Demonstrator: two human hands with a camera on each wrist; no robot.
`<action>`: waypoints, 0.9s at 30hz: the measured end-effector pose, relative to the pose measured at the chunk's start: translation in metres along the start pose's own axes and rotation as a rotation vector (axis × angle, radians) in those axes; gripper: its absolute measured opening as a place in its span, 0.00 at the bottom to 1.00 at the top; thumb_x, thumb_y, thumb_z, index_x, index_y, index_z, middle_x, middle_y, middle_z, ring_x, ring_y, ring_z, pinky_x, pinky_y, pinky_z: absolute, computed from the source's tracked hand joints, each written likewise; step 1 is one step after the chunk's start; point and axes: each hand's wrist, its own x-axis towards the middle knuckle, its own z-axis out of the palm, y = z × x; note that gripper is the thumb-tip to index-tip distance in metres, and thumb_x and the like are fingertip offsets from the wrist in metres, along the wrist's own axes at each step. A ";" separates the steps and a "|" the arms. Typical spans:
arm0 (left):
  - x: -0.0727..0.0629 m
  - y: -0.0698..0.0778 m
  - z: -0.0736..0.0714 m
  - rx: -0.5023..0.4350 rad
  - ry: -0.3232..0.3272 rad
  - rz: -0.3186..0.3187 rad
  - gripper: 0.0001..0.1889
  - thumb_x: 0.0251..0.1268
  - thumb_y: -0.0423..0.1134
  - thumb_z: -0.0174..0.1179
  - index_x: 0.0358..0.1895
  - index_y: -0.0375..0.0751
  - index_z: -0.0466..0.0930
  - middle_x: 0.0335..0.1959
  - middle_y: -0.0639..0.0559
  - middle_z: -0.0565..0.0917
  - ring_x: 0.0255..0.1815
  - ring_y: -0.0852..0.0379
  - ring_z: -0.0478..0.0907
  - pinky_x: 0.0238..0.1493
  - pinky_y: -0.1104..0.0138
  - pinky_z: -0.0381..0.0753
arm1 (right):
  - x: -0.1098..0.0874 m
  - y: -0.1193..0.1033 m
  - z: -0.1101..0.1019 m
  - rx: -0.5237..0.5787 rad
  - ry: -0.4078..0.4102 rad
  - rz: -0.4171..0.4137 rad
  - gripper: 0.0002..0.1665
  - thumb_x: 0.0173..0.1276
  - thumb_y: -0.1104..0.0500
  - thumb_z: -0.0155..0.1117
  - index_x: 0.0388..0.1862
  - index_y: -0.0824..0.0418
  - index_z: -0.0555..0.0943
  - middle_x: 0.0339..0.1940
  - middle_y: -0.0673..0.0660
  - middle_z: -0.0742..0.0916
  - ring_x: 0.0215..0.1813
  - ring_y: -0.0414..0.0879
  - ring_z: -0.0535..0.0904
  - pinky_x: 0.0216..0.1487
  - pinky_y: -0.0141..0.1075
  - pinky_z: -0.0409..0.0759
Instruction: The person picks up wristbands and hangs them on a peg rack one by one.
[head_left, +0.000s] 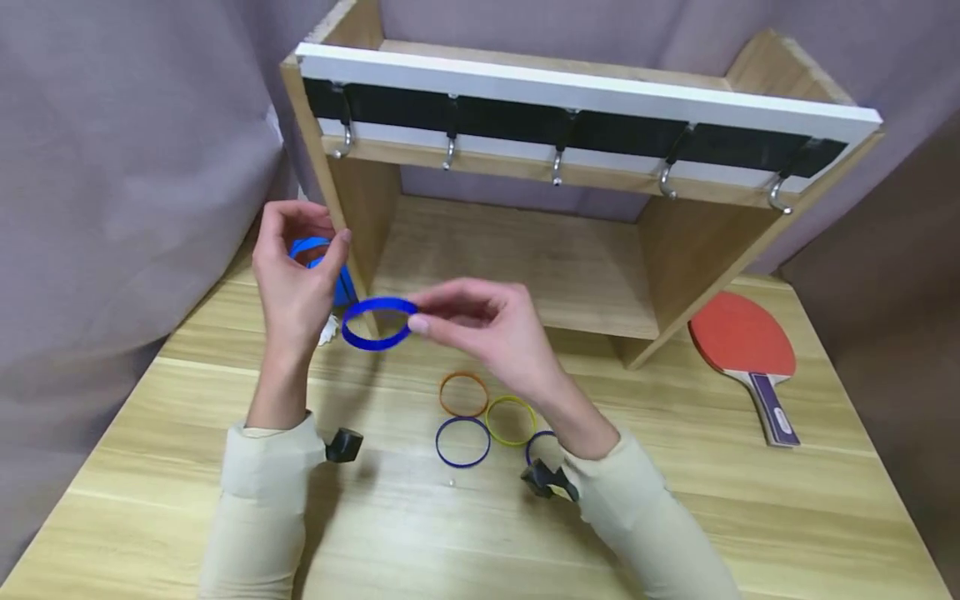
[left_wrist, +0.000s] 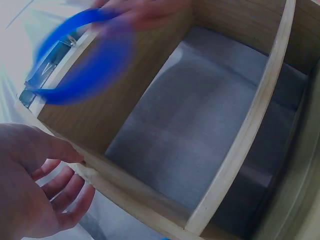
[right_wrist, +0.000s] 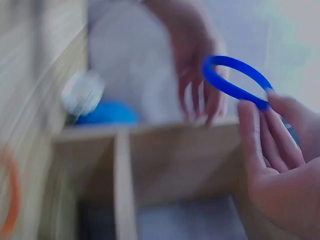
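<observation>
My right hand [head_left: 495, 329] pinches a blue ring [head_left: 378, 343], a flat band, between thumb and fingers in front of the rack's left side. In the right wrist view the ring [right_wrist: 235, 92] hangs tilted from the fingertips. My left hand [head_left: 296, 262] is at the left side panel of a wooden rack [head_left: 517, 267]. In the left wrist view its thumb tip meets the panel's edge, with the other fingers loosely bent along the outside. The rack bears a row of metal hooks [head_left: 557, 171] on a black and white bar; no ring hangs there.
On the table lie an orange ring [head_left: 442, 396], a yellow ring [head_left: 489, 421], a blue ring [head_left: 438, 446] and another ring [head_left: 528, 450] partly behind my right wrist. A red paddle [head_left: 746, 337] lies right. A blue object [head_left: 343, 290] and white shuttlecock [head_left: 328, 330] sit left.
</observation>
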 end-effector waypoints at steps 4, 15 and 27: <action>0.000 -0.001 0.001 -0.015 0.002 -0.007 0.15 0.55 0.24 0.66 0.45 0.26 0.74 0.39 0.39 0.79 0.41 0.47 0.78 0.41 0.67 0.81 | 0.032 -0.014 0.022 0.375 0.120 -0.059 0.12 0.63 0.72 0.67 0.47 0.68 0.84 0.44 0.68 0.86 0.43 0.59 0.85 0.50 0.52 0.81; 0.001 0.001 0.001 0.008 0.009 -0.026 0.14 0.56 0.24 0.65 0.45 0.27 0.73 0.39 0.38 0.80 0.39 0.49 0.79 0.41 0.67 0.81 | 0.071 -0.019 0.048 0.716 0.351 -0.172 0.11 0.65 0.74 0.63 0.46 0.73 0.83 0.46 0.72 0.85 0.46 0.57 0.85 0.56 0.48 0.78; 0.002 0.001 0.002 0.004 0.015 -0.022 0.14 0.56 0.22 0.64 0.45 0.25 0.73 0.39 0.36 0.80 0.39 0.49 0.79 0.42 0.67 0.81 | 0.071 -0.002 0.046 0.696 0.364 -0.134 0.11 0.63 0.74 0.65 0.46 0.72 0.83 0.46 0.71 0.85 0.46 0.58 0.85 0.55 0.47 0.79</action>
